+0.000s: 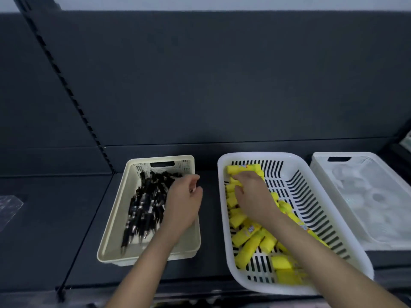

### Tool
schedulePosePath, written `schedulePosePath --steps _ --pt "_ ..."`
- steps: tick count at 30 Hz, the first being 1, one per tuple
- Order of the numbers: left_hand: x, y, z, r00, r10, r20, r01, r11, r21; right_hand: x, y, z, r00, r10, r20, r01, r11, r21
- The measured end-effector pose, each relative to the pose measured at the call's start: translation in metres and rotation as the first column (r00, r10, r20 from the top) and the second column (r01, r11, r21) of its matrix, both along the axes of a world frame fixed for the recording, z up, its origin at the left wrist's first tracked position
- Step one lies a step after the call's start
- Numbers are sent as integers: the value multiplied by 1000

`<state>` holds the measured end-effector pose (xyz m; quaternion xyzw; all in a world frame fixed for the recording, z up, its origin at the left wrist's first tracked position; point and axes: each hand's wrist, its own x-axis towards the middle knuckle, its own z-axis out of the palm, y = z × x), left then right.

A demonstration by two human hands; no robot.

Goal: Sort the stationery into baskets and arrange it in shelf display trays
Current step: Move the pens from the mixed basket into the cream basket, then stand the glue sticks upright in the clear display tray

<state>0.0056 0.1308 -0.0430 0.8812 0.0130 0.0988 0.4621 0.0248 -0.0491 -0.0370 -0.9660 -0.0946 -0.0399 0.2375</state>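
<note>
Dark grey metal shelf (pixel 66 218) seen from above. At far left lies a crumpled clear plastic wrapper (pixel 9 207). A cream perforated plastic tray (pixel 115 218) holds a loose heap of black retractable pens (pixel 144 210), lying mostly lengthwise. The left hand (pixel 183 205) hovers over the tray's right side, fingers curled towards the thumb; whether its grip encloses a pen cannot be told. Just beside it, not touching, stands a white slotted plastic basket (pixel 255 154) holding scattered yellow wrapped packets (pixel 249 243). The right hand (pixel 253 196) reaches into its far left corner, its grip curled down round several packets. At right, a white perforated tray (pixel 367 154) holds blurred translucent rolls (pixel 375 201).
</note>
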Motion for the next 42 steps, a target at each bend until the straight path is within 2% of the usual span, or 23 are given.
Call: schedulePosePath --steps 3,5,12,19,22,25,27,31,34,37,42 --pt "2 -31 -2 996 -88 -18 88 996 -22 -8 -24 -20 984 33 -174 -87 946 -312" --pt "4 -47 -5 990 -133 -48 133 991 -5 -13 -33 -32 971 81 -227 -159 922 -354" --pt "2 -73 -25 974 -107 -201 103 994 -27 -13 -84 -36 981 -2 -195 -52 962 -270" --pt "4 -76 -28 963 -115 -243 114 993 -18 -14 -112 -20 978 -15 -209 -51 951 -306" --pt "4 -74 -28 969 -118 -219 114 993 -34 -19 -117 -12 999 -32 -36 19 951 -308" --pt "2 -74 -31 974 -98 -205 87 994 -60 -20 -136 -3 973 -212 90 226 956 -185" --pt "2 -75 -32 975 -73 -208 59 995 -75 -19 -150 0 950 -305 73 312 938 -152" --pt "2 -76 -34 975 -40 -219 25 997 -72 -22 -159 -10 947 -317 -51 305 938 -165" --pt "2 -76 -35 971 -3 -239 -12 998 -61 -24 -162 -20 938 -345 -39 332 923 -194" --pt "1 -76 -36 970 65 -232 -68 998 -5 -23 -168 -18 926 -371 -66 356 919 -171" --pt "2 -82 -30 963 145 -229 -144 989 21 -18 -173 -15 942 -334 -19 331 939 -97"
